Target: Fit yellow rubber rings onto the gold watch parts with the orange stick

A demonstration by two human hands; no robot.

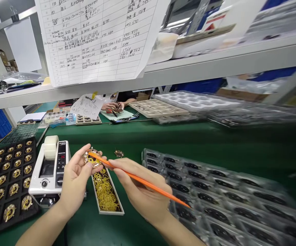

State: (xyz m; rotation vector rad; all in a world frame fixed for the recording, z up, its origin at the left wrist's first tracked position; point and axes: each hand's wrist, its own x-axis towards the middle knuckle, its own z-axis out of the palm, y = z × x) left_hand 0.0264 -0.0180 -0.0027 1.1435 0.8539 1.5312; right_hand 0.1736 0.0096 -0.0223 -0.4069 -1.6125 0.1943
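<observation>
My left hand holds a round gold watch case by its edge, between fingers and thumb. In my right hand is a slim orange tool, held like a pen, its tip over the inside of the case. Beneath the case, a white box full of yellow rings lies on the green mat. A second small metal case sits on the mat beyond my right hand.
A white tape dispenser stands left of my left hand. Further left lies a black tray of gold cases. Clear trays with black parts fill the right. A shelf crosses above; beyond it, another person's hands hold something.
</observation>
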